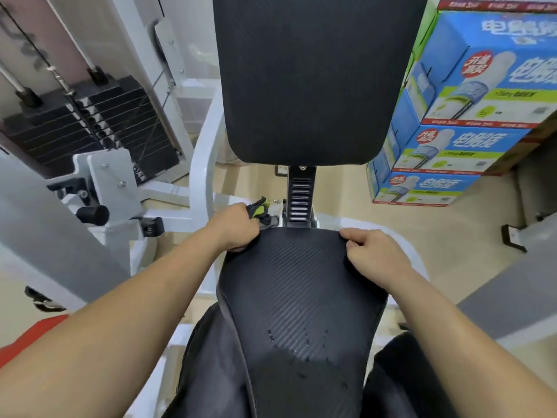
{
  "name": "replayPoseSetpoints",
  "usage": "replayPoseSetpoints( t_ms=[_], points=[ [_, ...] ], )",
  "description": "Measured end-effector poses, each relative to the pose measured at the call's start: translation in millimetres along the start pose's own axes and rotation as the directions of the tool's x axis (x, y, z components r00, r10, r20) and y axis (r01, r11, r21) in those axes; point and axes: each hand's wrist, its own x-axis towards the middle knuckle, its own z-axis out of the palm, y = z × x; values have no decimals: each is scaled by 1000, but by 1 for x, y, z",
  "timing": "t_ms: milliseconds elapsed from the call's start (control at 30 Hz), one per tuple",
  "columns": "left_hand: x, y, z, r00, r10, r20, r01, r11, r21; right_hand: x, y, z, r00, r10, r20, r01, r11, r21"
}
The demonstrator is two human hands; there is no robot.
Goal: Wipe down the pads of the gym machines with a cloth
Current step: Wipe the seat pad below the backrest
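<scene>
A black textured seat pad (pixel 298 297) fills the lower middle of the view, with a black back pad (pixel 307 79) upright behind it. My left hand (pixel 236 226) is at the seat's far left corner and grips a bunched grey, black and green cloth (pixel 260 211). My right hand (pixel 372 251) rests on the seat's far right corner, fingers curled over the pad's edge. A few small dark specks dot the near part of the seat.
A white machine frame (pixel 202 164) and a black weight stack (pixel 90 128) with cables stand at the left. Stacked blue cartons (pixel 470 116) rise at the right on the beige floor. A ribbed black adjuster post (pixel 301 194) joins the seat to the back pad.
</scene>
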Motion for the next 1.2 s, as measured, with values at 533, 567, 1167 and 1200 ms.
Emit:
replayPoseSetpoints(
  t_ms=[533, 567, 1167, 1200],
  points=[
    [-39, -11, 12, 978, 76, -193, -98, 990, -106, 5, 19, 6, 998, -44, 51, 27, 954, 297],
    [-53, -11, 13, 971, 89, -223, -117, 986, -115, 0, 23, 6, 997, -68, 47, 49, 941, 334],
    [-263, 47, 65, 841, 510, -180, -510, 859, 50, -71, 70, 17, 968, -52, -245, 179, 828, 532],
    [-267, 46, 63, 829, 543, -132, -544, 839, 32, -75, 69, 18, 962, -70, -264, 207, 818, 537]
  ],
)
